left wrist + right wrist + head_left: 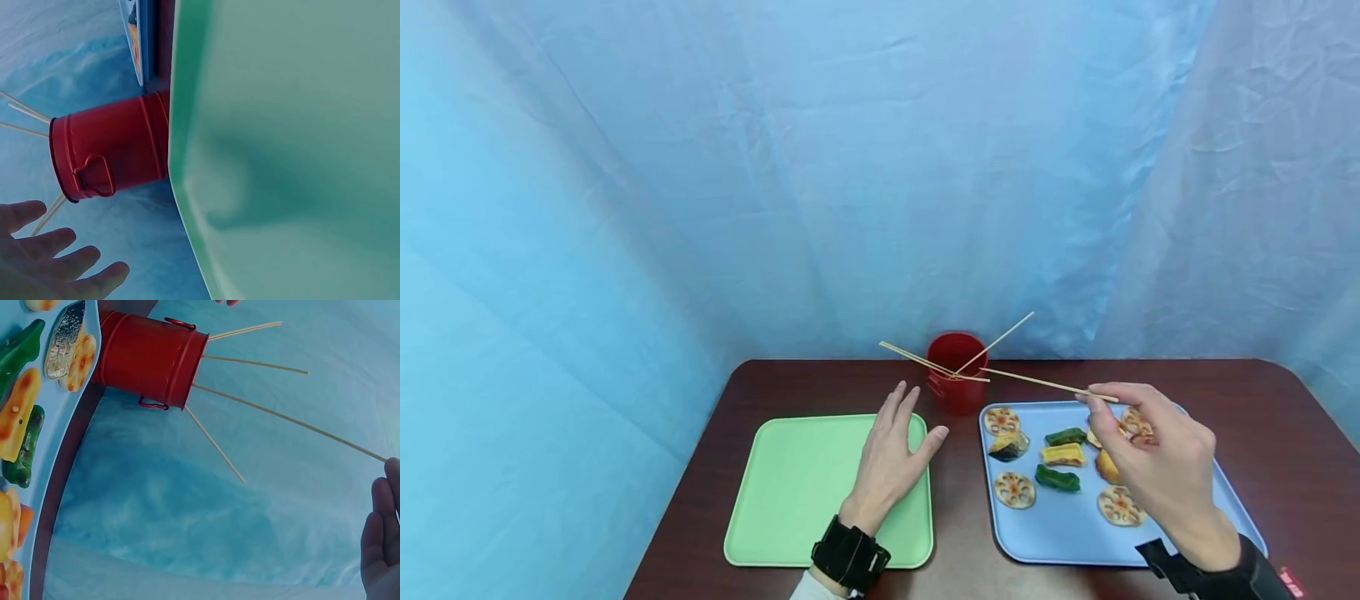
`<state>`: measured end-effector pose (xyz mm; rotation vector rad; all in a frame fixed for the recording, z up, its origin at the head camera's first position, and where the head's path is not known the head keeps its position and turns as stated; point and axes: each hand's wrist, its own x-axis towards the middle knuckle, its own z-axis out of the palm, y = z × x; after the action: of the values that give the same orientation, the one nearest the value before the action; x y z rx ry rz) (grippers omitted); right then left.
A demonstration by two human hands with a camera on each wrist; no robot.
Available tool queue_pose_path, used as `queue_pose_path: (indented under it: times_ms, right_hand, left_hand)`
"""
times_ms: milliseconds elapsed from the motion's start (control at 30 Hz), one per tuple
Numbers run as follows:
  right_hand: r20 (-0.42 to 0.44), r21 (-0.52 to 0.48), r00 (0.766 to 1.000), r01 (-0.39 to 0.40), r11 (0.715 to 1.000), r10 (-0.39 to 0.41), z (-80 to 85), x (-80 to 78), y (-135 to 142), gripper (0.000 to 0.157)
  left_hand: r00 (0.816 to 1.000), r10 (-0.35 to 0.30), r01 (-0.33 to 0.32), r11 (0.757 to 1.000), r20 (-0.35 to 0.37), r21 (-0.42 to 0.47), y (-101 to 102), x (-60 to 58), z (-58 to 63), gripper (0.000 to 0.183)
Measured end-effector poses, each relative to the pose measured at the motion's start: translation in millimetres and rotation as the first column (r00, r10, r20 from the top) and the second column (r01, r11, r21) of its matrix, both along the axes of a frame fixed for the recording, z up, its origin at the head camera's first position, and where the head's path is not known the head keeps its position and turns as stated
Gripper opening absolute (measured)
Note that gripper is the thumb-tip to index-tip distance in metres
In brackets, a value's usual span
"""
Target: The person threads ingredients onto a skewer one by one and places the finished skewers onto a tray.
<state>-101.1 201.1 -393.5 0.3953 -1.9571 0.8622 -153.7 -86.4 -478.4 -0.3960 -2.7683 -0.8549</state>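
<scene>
My right hand (pixel 1157 458) pinches the end of a thin wooden skewer (pixel 1037 382) between thumb and fingers, above a blue tray (pixel 1052 533). The skewer's far end reaches the rim of a red bucket (pixel 961 402) with small side handles. In the right wrist view, the held skewer (pixel 294 420) slants from the bucket's mouth to my fingertips. Other skewers (pixel 28 109) lean out of the bucket in different directions. With fingers stretched and nothing held, my left hand (pixel 887 467) is over the right part of a green tray (pixel 805 492).
On the blue tray lie lotus root slices (pixel 1015 490), green peppers (pixel 1057 478), a grilled yellow piece (pixel 1063 454) and a dark-skinned slice (pixel 1009 446). Blue curtains (pixel 880 167) hang behind the dark wooden table (pixel 958 517).
</scene>
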Motion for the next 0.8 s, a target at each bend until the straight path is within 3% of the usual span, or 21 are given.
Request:
queue_pose_path:
  times_ms: [133, 267, 367, 433, 533, 600, 633, 700, 800]
  right_hand:
    - [0.017, -0.118, 0.999, -0.028, 0.993, 0.030, -2.8, 0.8, 5.3, 0.019]
    - [0.112, -0.286, 0.989, -0.065, 0.956, 0.101, -6.6, 3.0, 6.7, 0.019]
    - [0.260, -0.404, 0.958, -0.004, 0.915, 0.119, -8.1, 6.7, 3.2, 0.019]
    - [0.364, -0.481, 0.921, 0.055, 0.875, 0.142, -7.9, 9.1, -0.6, 0.020]
    - [0.392, -0.637, 0.881, 0.054, 0.769, 0.263, -9.8, 10.9, -8.0, 0.020]
    - [0.317, -0.739, 0.862, -0.037, 0.673, 0.395, -14.0, 11.8, -13.4, 0.016]
    - [0.249, -0.784, 0.848, -0.107, 0.611, 0.469, -16.9, 11.6, -16.4, 0.014]
    - [0.129, -0.833, 0.801, -0.233, 0.502, 0.585, -23.3, 11.6, -22.9, 0.011]
    - [0.035, -0.855, 0.718, -0.339, 0.393, 0.695, -31.2, 11.1, -31.1, 0.015]
  left_hand:
    - [0.999, 0.001, 0.000, 1.000, -0.033, 0.026, 1.8, 1.4, 0.1, 0.079]
    - [0.995, 0.006, 0.005, 0.994, -0.102, 0.107, 3.3, 2.7, 2.0, 0.071]
    - [0.988, 0.009, 0.020, 0.983, -0.156, 0.184, 5.5, 4.1, 4.8, 0.061]
    - [0.982, 0.007, 0.039, 0.972, -0.190, 0.234, 7.5, 5.0, 7.5, 0.054]
    - [0.975, -0.014, 0.082, 0.949, -0.222, 0.304, 11.8, 7.3, 12.8, 0.047]
    - [0.973, -0.043, 0.125, 0.923, -0.226, 0.363, 15.6, 9.2, 16.9, 0.043]
    - [0.972, -0.062, 0.150, 0.906, -0.227, 0.397, 17.8, 10.2, 18.7, 0.041]
    - [0.972, -0.110, 0.197, 0.859, -0.206, 0.473, 23.1, 17.3, 31.7, 0.039]
    - [0.965, -0.214, 0.260, 0.747, -0.149, 0.612, 30.8, 25.9, 45.1, 0.039]
